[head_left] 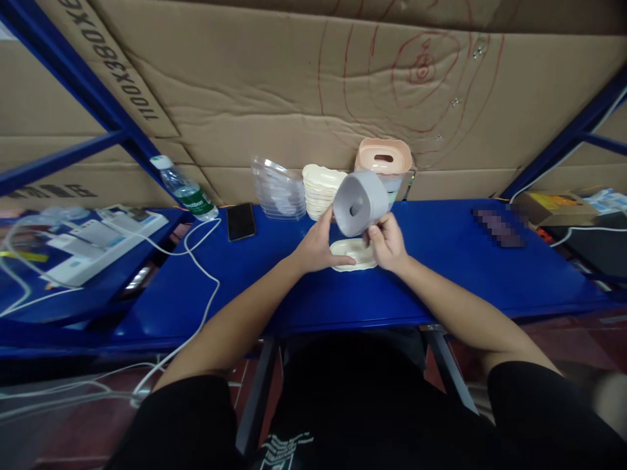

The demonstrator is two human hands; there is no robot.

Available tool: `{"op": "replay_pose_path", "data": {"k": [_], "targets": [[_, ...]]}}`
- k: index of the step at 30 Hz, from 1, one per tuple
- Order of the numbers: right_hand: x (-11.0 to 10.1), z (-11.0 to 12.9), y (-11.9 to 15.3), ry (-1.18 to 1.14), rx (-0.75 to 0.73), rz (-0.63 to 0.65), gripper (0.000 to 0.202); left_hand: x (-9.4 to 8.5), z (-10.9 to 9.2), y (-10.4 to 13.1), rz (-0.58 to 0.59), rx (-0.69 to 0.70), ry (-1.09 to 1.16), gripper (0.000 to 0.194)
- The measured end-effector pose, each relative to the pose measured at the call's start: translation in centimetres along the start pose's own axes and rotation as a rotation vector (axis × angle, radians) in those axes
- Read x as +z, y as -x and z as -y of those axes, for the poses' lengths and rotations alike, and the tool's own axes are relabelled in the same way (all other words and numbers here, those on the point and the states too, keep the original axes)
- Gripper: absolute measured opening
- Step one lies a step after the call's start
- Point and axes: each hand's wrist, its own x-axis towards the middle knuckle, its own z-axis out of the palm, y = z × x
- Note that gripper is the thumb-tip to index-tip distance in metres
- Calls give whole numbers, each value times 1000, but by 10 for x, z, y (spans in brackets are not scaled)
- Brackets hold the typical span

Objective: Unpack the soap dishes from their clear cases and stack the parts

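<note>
Held by you: container (367, 196), plain pale grey. Directly below it: your tray (360, 250), cream. Behind it: stacked pieces (317, 189), cream; box (381, 171), peach. Left of it: bottle (189, 191), clear, green label, white cap; phone (241, 222), black. Beneath it: your worktop (441, 238), solid blue. Beyond it: cardboard (274, 85), brown, red concentric rings.

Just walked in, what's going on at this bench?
A person's right hand grips a gray hollow piece, tilted above the blue table. The left hand is at its other side; whether it grips too is hard to tell. A cream oval piece lies on the table, beneath the hands. Behind are clear plastic pieces, a cream stack and a slotted peach piece.
</note>
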Motion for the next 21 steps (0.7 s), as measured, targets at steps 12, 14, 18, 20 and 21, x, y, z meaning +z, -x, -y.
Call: {"op": "replay_pose_path", "data": {"k": [12, 14, 18, 20, 21], "targets": [[-30, -10, -33, -345, 39, -129, 78, -11, 2, 2, -115, -39, -76, 133], [-47, -23, -44, -315, 41, -146, 80, -16, -2, 2, 24, -72, -76, 129], [-65, -33, -50, -80, 35, 273, 96, -20, -7, 1, 229, -90, -142, 126], [-64, -31, -46, 93, -9, 484, 109, -20, -6, 1, 270, -83, -184, 126], [-61, -30, -44, 166, -34, 551, 115, -21, -5, 1, 282, -76, -198, 127]]}}
